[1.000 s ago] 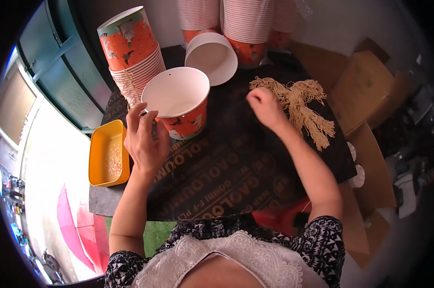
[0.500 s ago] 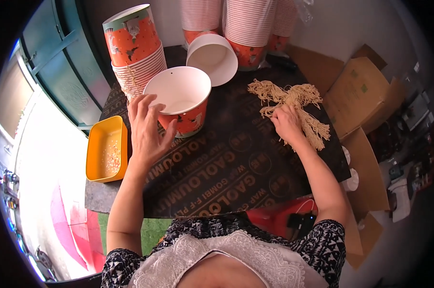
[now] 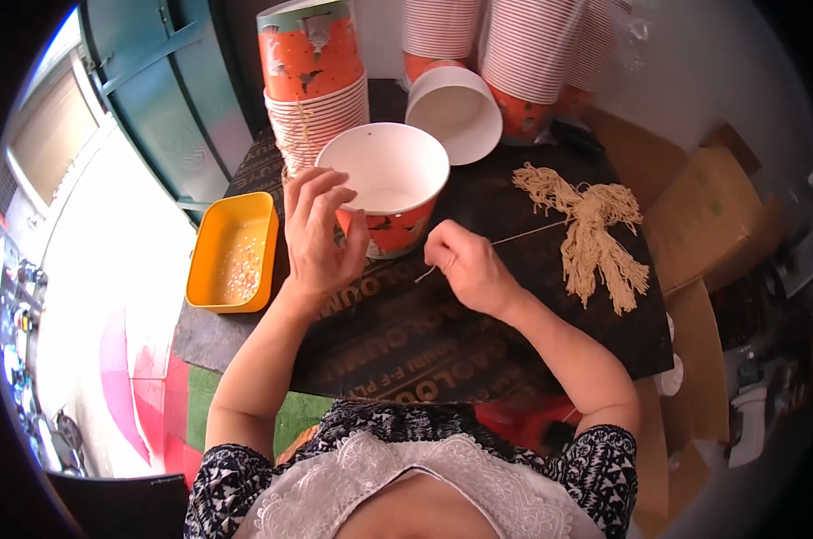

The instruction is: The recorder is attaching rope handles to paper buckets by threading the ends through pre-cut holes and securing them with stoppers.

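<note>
A white-lined paper bucket (image 3: 390, 232) with an orange printed outside stands upright on the dark table. At its near left side my left hand (image 3: 321, 238) hovers or lightly touches, fingers curved and apart; whether it makes contact I cannot tell. My right hand (image 3: 469, 269) is closed in a pinch on a thin beige string (image 3: 534, 234), to the right of the bucket. One short end of the string pokes out below my fingers, and the other runs taut to a tied bundle of beige strings (image 3: 595, 238) at the table's right.
A yellow tray (image 3: 200, 269) with small bits in it sits at the left edge. Nested buckets (image 3: 312, 63) with strings hanging off them rise behind. One bucket (image 3: 456, 117) lies tipped, beside tall wrapped stacks (image 3: 532, 45). Cardboard boxes (image 3: 698, 216) stand off the right edge.
My right hand has moved left from the bundle toward the bucket, drawing out one string. My left hand keeps its pose by the bucket. The whole view has shifted.
</note>
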Tool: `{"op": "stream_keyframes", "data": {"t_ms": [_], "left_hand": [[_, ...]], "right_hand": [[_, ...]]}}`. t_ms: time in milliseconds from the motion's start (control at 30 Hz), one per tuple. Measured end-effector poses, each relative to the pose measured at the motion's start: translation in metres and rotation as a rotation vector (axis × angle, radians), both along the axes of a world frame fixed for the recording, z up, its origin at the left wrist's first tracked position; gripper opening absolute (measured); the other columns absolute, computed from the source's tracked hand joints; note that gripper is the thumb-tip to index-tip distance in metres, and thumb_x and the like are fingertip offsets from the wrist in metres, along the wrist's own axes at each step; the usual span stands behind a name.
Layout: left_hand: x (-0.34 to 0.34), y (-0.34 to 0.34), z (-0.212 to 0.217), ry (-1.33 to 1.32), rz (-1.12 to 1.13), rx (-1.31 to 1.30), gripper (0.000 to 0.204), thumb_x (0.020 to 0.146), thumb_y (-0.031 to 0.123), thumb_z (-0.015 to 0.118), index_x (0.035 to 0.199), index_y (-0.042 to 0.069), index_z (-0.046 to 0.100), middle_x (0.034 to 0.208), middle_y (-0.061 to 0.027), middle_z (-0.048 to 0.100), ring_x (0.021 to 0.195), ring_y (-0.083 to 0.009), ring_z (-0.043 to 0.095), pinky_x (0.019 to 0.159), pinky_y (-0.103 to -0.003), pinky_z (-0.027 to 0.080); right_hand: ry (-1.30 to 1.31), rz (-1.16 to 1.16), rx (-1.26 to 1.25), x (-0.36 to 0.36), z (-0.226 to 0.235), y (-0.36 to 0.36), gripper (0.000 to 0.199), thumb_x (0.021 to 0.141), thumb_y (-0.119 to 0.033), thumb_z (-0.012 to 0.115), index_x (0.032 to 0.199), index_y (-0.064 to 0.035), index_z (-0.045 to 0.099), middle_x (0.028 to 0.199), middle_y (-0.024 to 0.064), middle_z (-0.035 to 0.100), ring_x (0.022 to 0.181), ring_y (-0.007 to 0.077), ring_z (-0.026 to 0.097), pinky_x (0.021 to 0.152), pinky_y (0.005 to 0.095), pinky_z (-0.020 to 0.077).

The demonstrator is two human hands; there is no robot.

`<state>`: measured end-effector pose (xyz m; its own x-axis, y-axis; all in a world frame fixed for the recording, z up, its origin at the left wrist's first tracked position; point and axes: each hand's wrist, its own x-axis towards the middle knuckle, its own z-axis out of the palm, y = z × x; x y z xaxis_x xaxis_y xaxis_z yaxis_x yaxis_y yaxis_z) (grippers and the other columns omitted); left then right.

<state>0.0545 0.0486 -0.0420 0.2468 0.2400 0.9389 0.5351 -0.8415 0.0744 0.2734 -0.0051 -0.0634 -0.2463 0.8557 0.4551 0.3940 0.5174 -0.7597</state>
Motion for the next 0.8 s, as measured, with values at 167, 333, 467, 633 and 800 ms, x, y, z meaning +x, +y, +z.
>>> {"op": "stream_keyframes", "data": {"t_ms": [167,333,467,633,800], "left_hand": [[0.002,-0.015,0.003,-0.084,-0.142,-0.024,0.026,0.075,-0.013,0.06,0.099,-0.003,0.058,0.089,-0.0177,0.063,0.07,-0.0318,0.064,0.058,-0.035,0.052],[0.016,-0.032,-0.003,-0.065,-0.272,-0.437,0.005,0.086,0.0,0.066,0.09,-0.001,0.064,0.073,-0.0144,0.064,0.061,-0.0267,0.066,0.053,-0.033,0.051],[0.031,-0.046,-0.007,-0.265,-0.541,-1.275,0.027,0.089,0.013,0.072,0.109,-0.003,0.064,0.08,-0.0012,0.066,0.06,-0.0043,0.057,0.051,-0.022,0.046],[0.034,-0.04,-0.016,-0.328,-0.877,-1.683,0.022,0.091,0.018,0.069,0.104,0.0,0.065,0.08,-0.0045,0.066,0.056,-0.0069,0.057,0.043,-0.02,0.041],[0.035,-0.035,-0.03,-0.419,-0.797,-1.736,0.016,0.093,0.017,0.067,0.095,0.001,0.066,0.072,-0.0035,0.065,0.048,-0.0061,0.051,0.039,-0.02,0.036]], "right_hand": [[0.237,0.165,-0.21,0.004,0.007,0.012,0.018,0.101,-0.017,0.052,0.088,-0.0049,0.052,0.079,-0.0006,0.057,0.069,0.0057,0.047,0.063,0.0219,0.0422],[0.342,0.157,-0.23,0.003,0.007,0.006,0.018,0.102,-0.018,0.052,0.089,-0.0057,0.053,0.08,-0.0012,0.056,0.068,0.0044,0.046,0.062,0.0197,0.0411],[0.367,0.14,-0.16,-0.002,0.011,-0.001,0.015,0.101,-0.015,0.053,0.09,-0.0052,0.053,0.084,-0.0013,0.056,0.068,0.0035,0.045,0.061,0.0191,0.0403],[0.198,0.077,0.205,-0.006,0.016,0.004,0.01,0.097,-0.005,0.054,0.088,-0.0011,0.052,0.085,0.0045,0.055,0.073,0.0124,0.05,0.067,0.0242,0.0447],[0.124,-0.076,0.283,0.009,-0.004,0.012,0.01,0.096,-0.003,0.055,0.088,-0.0008,0.051,0.085,0.0069,0.055,0.072,0.015,0.051,0.065,0.0269,0.0445]]}}
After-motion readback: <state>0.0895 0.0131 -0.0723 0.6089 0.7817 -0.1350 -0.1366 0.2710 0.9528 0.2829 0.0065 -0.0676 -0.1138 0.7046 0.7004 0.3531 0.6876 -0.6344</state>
